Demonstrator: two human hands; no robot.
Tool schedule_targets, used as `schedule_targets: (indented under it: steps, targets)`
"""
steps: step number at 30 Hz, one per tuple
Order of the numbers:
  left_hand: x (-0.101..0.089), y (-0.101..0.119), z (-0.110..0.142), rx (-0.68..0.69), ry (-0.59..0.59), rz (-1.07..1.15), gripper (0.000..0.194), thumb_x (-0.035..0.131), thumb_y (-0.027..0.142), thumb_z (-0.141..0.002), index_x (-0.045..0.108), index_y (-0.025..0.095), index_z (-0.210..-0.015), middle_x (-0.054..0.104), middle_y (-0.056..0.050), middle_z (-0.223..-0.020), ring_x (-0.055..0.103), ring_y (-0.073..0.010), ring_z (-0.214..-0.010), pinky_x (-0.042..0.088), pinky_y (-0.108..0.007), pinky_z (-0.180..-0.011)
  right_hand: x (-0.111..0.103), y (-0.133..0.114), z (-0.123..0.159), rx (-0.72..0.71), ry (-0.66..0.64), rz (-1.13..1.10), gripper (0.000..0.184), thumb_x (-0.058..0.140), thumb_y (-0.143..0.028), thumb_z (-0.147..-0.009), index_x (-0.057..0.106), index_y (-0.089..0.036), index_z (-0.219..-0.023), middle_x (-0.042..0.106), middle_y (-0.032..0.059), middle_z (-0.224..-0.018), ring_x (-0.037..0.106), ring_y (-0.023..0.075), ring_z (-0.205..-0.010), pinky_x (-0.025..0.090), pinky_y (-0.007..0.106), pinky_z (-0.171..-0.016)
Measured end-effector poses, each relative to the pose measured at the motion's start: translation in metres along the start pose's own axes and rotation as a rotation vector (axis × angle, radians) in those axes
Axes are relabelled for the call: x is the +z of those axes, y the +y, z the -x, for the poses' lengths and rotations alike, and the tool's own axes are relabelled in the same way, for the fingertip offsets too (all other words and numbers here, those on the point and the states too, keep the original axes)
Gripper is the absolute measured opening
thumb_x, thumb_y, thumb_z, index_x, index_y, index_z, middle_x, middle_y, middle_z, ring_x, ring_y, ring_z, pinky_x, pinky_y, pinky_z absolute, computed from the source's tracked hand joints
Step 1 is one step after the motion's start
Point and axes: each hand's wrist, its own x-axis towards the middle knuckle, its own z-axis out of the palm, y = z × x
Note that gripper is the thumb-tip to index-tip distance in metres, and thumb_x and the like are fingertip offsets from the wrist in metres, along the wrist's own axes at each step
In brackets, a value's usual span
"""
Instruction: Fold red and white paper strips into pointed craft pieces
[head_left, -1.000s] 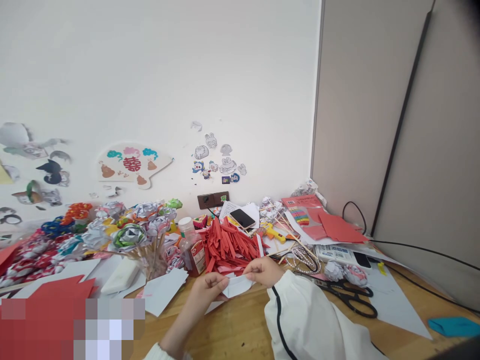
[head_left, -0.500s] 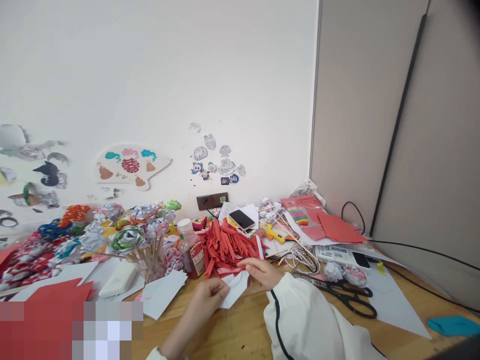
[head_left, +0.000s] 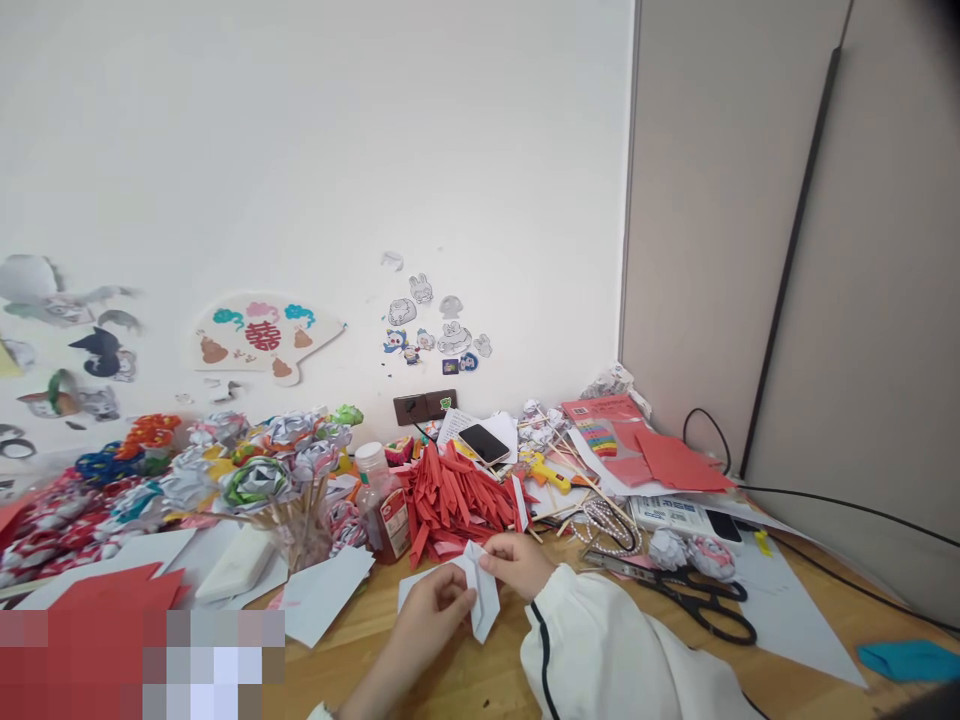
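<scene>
A white sheet of paper [head_left: 486, 608], folded with slanting edges and a raised crease, is between both hands near the table's front. My left hand [head_left: 436, 603] pinches its left part, thumb and forefinger closed on the fold. At the upper right, my right hand [head_left: 517, 565] grips the paper's edge between thumb and fingers. Just behind the hands lies a heap of folded red paper strips [head_left: 457, 495]. A jar with a white lid [head_left: 384, 505] stands left of that heap.
Black-handled scissors [head_left: 694, 595] lie to the right, beside crumpled paper balls [head_left: 667, 548]. Behind are a phone [head_left: 484, 443] and a yellow glue gun [head_left: 551, 472]. Paper flowers [head_left: 259, 480] and skewers crowd the left; red sheets [head_left: 679, 460] lie at the back right.
The paper has turned and opened out, showing a folded ridge toward me. My left hand has shifted slightly right and down; my right hand has lowered a little along the edge.
</scene>
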Motion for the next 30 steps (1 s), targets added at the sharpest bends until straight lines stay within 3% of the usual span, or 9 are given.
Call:
schedule_targets:
  steps: [4,7,10,13,17,19,25,28,30]
  targets:
    - [-0.004,0.012,0.000,-0.003,0.088,0.024,0.024,0.053,0.037,-0.066,0.053,0.015,-0.076,0.051,0.006,-0.047,0.046,-0.0088,-0.041,0.034,-0.019,-0.042,0.005,0.004,0.002,-0.011,-0.069,0.121,0.019,0.050,-0.027,-0.068,0.054,-0.012,-0.057,0.036,-0.0058,-0.046,0.031,0.0052,-0.044,0.024,0.016,-0.040]
    - [-0.005,0.013,-0.001,-0.032,0.084,0.036,0.023,0.055,0.038,-0.063,0.052,0.015,-0.067,0.047,0.008,-0.040,0.043,-0.0075,-0.034,0.033,-0.018,-0.037,0.009,0.006,0.003,-0.014,-0.088,0.197,0.017,0.051,-0.025,-0.066,0.055,-0.012,-0.055,0.034,-0.0062,-0.044,0.029,0.0050,-0.043,0.022,0.016,-0.040]
    - [-0.007,0.009,-0.003,-0.030,0.136,0.081,0.022,0.056,0.037,-0.062,0.051,0.015,-0.060,0.050,0.006,-0.038,0.047,-0.0090,-0.035,0.036,-0.018,-0.037,0.006,0.004,0.003,-0.021,-0.050,0.155,0.019,0.048,-0.028,-0.070,0.057,-0.013,-0.063,0.043,-0.0041,-0.049,0.036,0.0061,-0.046,0.028,0.017,-0.043]
    - [-0.010,0.008,-0.004,-0.027,0.289,0.188,0.024,0.059,0.037,-0.059,0.051,0.016,-0.063,0.052,0.006,-0.039,0.050,-0.0102,-0.037,0.042,-0.021,-0.040,0.000,0.002,0.002,-0.033,-0.027,0.039,0.022,0.047,-0.032,-0.072,0.057,-0.013,-0.074,0.052,-0.0006,-0.061,0.045,0.0085,-0.054,0.035,0.018,-0.050]
    - [-0.014,0.010,-0.005,-0.048,0.411,0.281,0.026,0.062,0.037,-0.056,0.051,0.015,-0.065,0.056,0.005,-0.042,0.054,-0.0114,-0.040,0.047,-0.023,-0.045,0.002,0.006,0.001,0.016,-0.048,-0.055,0.034,0.061,-0.030,-0.059,0.052,-0.015,-0.089,0.056,0.0001,-0.070,0.051,0.0109,-0.059,0.039,0.019,-0.051]
    - [-0.013,0.009,-0.006,-0.070,0.394,0.313,0.027,0.063,0.037,-0.055,0.050,0.015,-0.065,0.058,0.004,-0.045,0.057,-0.0124,-0.042,0.049,-0.025,-0.048,0.006,0.008,0.000,0.028,-0.020,-0.042,0.035,0.064,-0.025,-0.055,0.053,-0.016,-0.087,0.057,-0.0005,-0.070,0.051,0.0108,-0.058,0.040,0.019,-0.051]
    - [-0.012,0.009,-0.006,-0.114,0.276,0.321,0.033,0.065,0.037,-0.052,0.053,0.014,-0.073,0.062,0.002,-0.052,0.059,-0.0134,-0.046,0.049,-0.026,-0.052,0.008,0.005,0.000,0.135,-0.067,-0.167,0.019,0.056,-0.025,-0.063,0.053,-0.013,-0.078,0.056,-0.0016,-0.057,0.049,0.0086,-0.045,0.041,0.020,-0.045]
    - [-0.014,0.010,-0.005,-0.142,0.201,0.278,0.040,0.064,0.039,-0.051,0.055,0.013,-0.081,0.063,0.001,-0.055,0.060,-0.0145,-0.047,0.049,-0.027,-0.052,0.005,0.003,0.001,0.144,-0.063,-0.123,0.016,0.057,-0.022,-0.061,0.054,-0.013,-0.074,0.055,-0.0023,-0.055,0.048,0.0079,-0.043,0.041,0.019,-0.043]
    - [-0.016,0.010,-0.004,-0.145,0.135,0.220,0.037,0.063,0.040,-0.053,0.057,0.012,-0.077,0.063,0.000,-0.052,0.059,-0.0151,-0.045,0.048,-0.026,-0.048,0.005,0.005,0.001,0.146,-0.069,-0.088,0.015,0.057,-0.021,-0.061,0.054,-0.014,-0.074,0.055,-0.0025,-0.055,0.048,0.0075,-0.042,0.039,0.018,-0.041]
